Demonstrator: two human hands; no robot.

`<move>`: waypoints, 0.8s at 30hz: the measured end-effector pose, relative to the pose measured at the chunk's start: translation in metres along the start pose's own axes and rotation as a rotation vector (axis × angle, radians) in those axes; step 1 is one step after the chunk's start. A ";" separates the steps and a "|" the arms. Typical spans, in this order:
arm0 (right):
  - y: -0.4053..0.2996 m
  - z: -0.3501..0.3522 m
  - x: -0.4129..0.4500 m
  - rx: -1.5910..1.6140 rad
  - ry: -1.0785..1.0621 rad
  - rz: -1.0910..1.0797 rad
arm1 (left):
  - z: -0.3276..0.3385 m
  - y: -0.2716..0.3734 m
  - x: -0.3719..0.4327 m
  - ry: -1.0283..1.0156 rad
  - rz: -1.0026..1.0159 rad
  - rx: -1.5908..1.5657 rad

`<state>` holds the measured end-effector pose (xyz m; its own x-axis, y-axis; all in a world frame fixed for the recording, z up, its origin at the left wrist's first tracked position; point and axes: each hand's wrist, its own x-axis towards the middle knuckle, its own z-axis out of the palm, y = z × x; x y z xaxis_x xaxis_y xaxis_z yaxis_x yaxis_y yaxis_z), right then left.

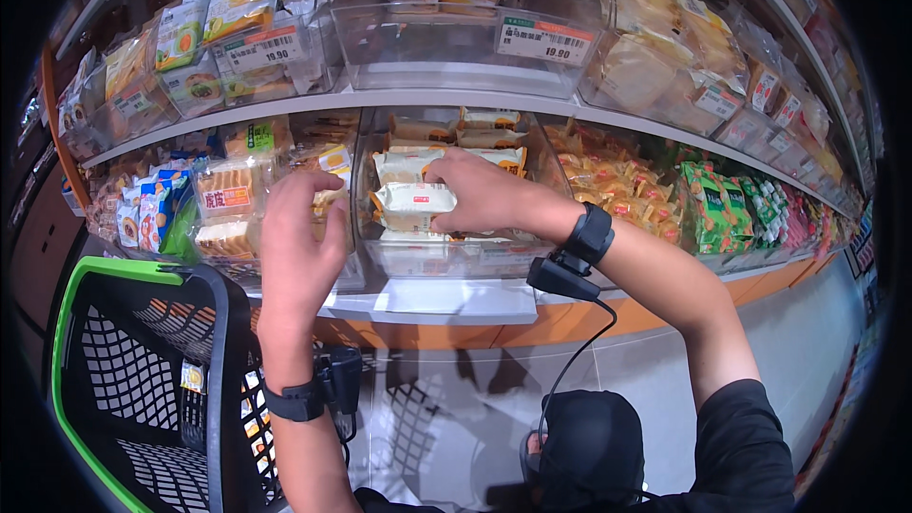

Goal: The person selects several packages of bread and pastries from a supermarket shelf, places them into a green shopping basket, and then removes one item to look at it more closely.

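My right hand (474, 192) is over a clear plastic bin (420, 260) on the lower shelf, its fingers at the right end of a cream-coloured wrapped snack pack (410, 201). Whether the fingers grip the pack cannot be told. More packs lie in rows behind it. My left hand (303, 228) is raised over the bin to the left, fingers curled and apart, holding nothing. Near it are bagged sliced cakes (226, 192) and yellow-labelled packs (333, 157). Both wrists wear black straps with small devices.
A black shopping basket (228, 342) with a green rim stands at lower left, a small packet (192, 376) inside. Bins of orange-wrapped snacks (627, 192) and green bags (716, 206) are on the right. An upper shelf (456, 98) holds more bins with price tags. Tiled floor (442, 399) lies below.
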<state>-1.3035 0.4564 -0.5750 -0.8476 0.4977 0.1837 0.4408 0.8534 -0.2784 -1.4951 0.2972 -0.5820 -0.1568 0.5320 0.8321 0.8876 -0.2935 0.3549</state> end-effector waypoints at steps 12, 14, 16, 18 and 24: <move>-0.021 -0.030 -0.027 0.553 0.043 0.131 | 0.011 0.012 -0.004 -0.178 0.039 -0.089; -0.023 -0.037 -0.026 0.529 -0.056 0.139 | 0.012 0.012 -0.003 -0.133 0.002 -0.107; -0.022 -0.029 -0.028 0.684 0.013 0.089 | 0.010 0.009 0.000 -0.209 0.034 -0.163; -0.023 -0.023 -0.031 0.838 0.082 0.035 | 0.010 0.011 -0.001 -0.295 0.049 -0.085; -0.035 -0.026 -0.042 1.007 0.340 0.012 | 0.013 0.039 0.003 -0.431 -0.258 -0.332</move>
<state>-1.2759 0.4102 -0.5487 -0.6493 0.6553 0.3859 -0.1309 0.4036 -0.9055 -1.4553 0.2974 -0.5708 -0.0980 0.8728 0.4781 0.6508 -0.3072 0.6943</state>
